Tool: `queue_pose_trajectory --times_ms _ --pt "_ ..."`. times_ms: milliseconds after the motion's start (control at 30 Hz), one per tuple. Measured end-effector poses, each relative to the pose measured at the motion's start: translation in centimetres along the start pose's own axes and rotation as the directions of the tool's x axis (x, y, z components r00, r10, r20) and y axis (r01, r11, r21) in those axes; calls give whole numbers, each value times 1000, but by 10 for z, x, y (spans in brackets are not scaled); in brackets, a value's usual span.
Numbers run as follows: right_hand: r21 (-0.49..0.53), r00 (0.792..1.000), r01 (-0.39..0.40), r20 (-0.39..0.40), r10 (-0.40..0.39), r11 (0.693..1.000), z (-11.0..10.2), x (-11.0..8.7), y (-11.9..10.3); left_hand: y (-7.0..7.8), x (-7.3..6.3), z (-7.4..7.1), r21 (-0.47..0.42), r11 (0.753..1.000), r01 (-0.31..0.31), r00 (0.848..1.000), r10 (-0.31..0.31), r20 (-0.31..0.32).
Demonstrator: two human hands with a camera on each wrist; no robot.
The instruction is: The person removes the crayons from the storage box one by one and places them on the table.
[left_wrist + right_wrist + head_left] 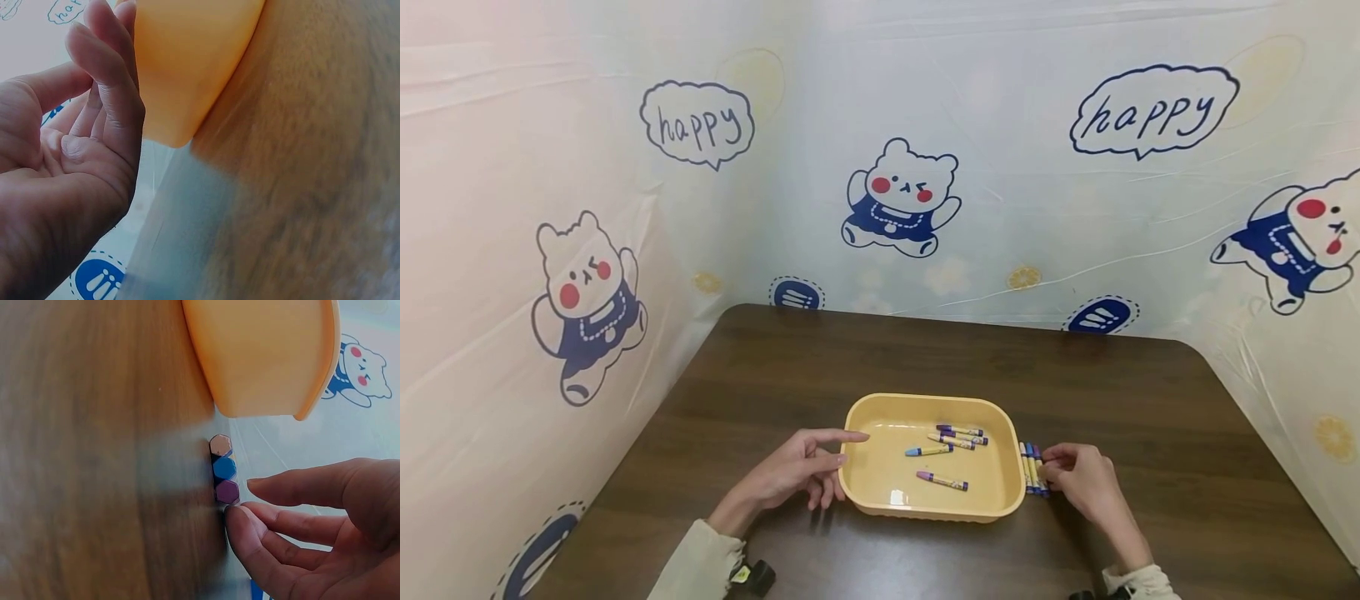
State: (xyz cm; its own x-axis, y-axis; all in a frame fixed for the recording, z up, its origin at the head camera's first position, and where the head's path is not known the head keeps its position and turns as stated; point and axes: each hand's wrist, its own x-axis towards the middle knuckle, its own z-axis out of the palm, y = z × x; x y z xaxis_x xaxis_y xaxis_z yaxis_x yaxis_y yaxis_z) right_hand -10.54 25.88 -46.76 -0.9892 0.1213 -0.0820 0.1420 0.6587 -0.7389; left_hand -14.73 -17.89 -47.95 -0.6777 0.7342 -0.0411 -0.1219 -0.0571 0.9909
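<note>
From my station I had the right hand (1082, 482) at the lower right of the head view, its thumb and forefinger a narrow gap apart beside three wax crayons. These lay side by side on the dark wood table (820, 350), just past the right end of the yellow plastic tray (880, 397). In the right wrist view I saw their ends stacked near the middle of the frame: the peach crayon (220, 445) uppermost and nearest the tray, the blue crayon (224, 468) in the middle, the purple crayon (227, 492) lowest and nearest the fingers. A forefinger tip sat right by the purple one, with the thumb tip just off its end; I could not tell whether skin touched it.

The left hand (793, 471), lower centre-left in the head view, rested on the tray's left rim, fingers loose, forefinger reaching over the edge. Five more crayons lay inside the tray, in its right half, among them a light-blue crayon (929, 451) and a pink crayon (942, 481).
</note>
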Motion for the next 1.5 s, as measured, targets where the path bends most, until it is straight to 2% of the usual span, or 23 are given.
queue_pose_trajectory --times_ms 267,633,767,1000,1100,1267,1433,1500 --pt "-15 1000 4 -23 -4 1000 -1 0 -3 1 0 -1 -2 1000 -2 1000 2 -4" --pt "-61 994 68 -82 -72 996 -5 -5 -16 3 4 -1 7 999 41 999 -41 -27" --pt "-114 977 146 -140 -161 983 -5 -11 -28 2 4 0 0 999 50 998 -50 -25" --pt "-160 923 302 -197 -330 940 -6 -19 -58 2 3 1 6 999 44 999 -44 -28" --pt "-139 897 383 -179 -404 913 -6 -22 -73 3 3 0 6 999 41 999 -41 -27" --pt "-129 850 508 -80 -520 851 1 -21 -91 2 2 0 4 999 47 998 -47 -32" --pt "-108 838 545 53 -542 832 15 -14 -103 1 0 0 5 999 47 998 -47 -32" --pt "-94 826 563 101 -555 821 21 -12 -107 1 -1 1 7 999 41 999 -41 -33"
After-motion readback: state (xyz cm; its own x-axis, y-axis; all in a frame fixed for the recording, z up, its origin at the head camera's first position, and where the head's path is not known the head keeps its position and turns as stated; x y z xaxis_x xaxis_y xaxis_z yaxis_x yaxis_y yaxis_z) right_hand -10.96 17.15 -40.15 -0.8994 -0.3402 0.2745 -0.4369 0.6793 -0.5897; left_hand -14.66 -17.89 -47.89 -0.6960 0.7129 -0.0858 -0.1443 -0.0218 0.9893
